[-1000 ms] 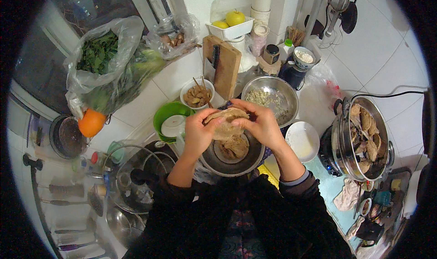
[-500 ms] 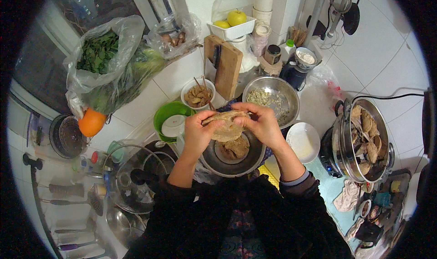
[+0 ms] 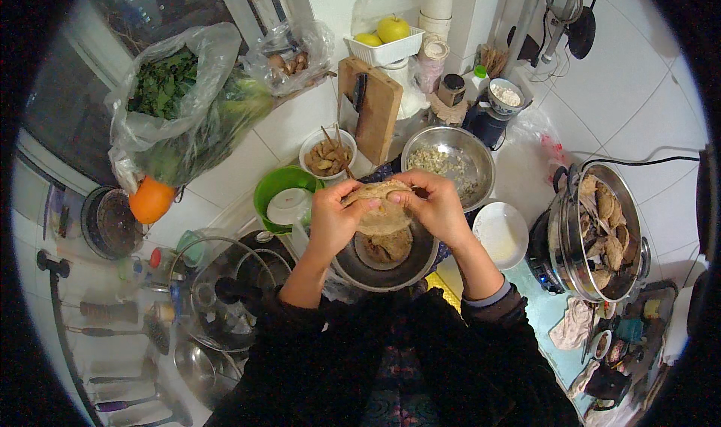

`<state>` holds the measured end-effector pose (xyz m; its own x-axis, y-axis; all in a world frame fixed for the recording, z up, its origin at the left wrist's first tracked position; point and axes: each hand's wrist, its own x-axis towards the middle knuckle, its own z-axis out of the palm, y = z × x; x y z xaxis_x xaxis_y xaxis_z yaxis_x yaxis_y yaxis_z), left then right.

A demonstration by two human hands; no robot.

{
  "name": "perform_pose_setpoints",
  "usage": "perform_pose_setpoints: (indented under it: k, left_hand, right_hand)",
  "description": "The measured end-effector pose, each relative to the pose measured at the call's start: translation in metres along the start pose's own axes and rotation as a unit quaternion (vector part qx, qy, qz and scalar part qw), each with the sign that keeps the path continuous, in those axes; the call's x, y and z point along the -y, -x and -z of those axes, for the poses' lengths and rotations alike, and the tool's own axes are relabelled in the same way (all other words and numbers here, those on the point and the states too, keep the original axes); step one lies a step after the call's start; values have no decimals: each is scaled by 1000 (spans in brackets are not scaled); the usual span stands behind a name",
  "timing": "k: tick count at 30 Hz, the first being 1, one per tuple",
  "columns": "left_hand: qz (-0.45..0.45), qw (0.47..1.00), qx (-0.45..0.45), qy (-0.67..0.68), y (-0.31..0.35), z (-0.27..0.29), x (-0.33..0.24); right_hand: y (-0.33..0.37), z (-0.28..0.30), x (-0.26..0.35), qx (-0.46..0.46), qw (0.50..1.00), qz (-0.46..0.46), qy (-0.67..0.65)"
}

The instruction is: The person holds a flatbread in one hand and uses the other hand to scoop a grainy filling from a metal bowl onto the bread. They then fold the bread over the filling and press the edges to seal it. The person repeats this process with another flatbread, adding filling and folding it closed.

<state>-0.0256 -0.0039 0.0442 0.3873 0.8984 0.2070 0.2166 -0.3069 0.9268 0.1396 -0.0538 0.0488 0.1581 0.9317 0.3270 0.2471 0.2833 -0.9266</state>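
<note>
Observed the left hand [image 3: 331, 215] closed by thumb and fingers on the left edge of a thin brown dough piece [image 3: 384, 217], and the right hand [image 3: 438, 208] closed in like manner on its right side. Found the dough piece suspended between both hands over the far part of a dark round bowl [image 3: 384, 283], lower edge overlapping in view a brown dough lump [image 3: 388, 248] inside that bowl; cannot tell whether touching. Noted beyond the bowl's far right edge a steel bowl [image 3: 488, 173] containing pale chopped bits [image 3: 443, 160], and just beside its right edge a white dish [image 3: 500, 235]. Recorded past the far left edge a green basin [image 3: 262, 194] with a white bowl inside, and behind it another white bowl [image 3: 306, 162] holding brown chunks [image 3: 327, 157] and wooden sticks. Noted next to this last a cutting board [image 3: 381, 119] standing on edge, with a dark-handled knife [image 3: 360, 93] against its left face. Recorded at the far end of the pale blue worktop [image 3: 553, 328] a steel steamer pot [image 3: 562, 235], loaded with brown pieces [image 3: 603, 213], and, nearer along the same worktop, a crumpled cloth [image 3: 572, 322]. Sighted at upper left an open plastic bag of leafy greens [image 3: 165, 85]; at top centre, yellow-green apples [image 3: 393, 29] in a white tray [image 3: 387, 51].
</note>
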Motion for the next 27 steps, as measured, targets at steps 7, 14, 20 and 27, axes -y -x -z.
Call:
perform_pose_setpoints:
  k: [7,14,20,27]
  left_hand:
    - [-64,998,27,0,1,-2,-5]
    - [49,996,19,67,0,7,-4]
    - [-56,994,7,96,1,-4,-10]
    - [-6,998,11,67,-2,6,-2]
  right_hand:
    - [0,1,2,-3,995,9,95]
    - [1,0,1,20,999,-15,-42]
    - [2,-1,-1,3,998,-16,57]
    - [2,-5,1,-5,999,1,-36]
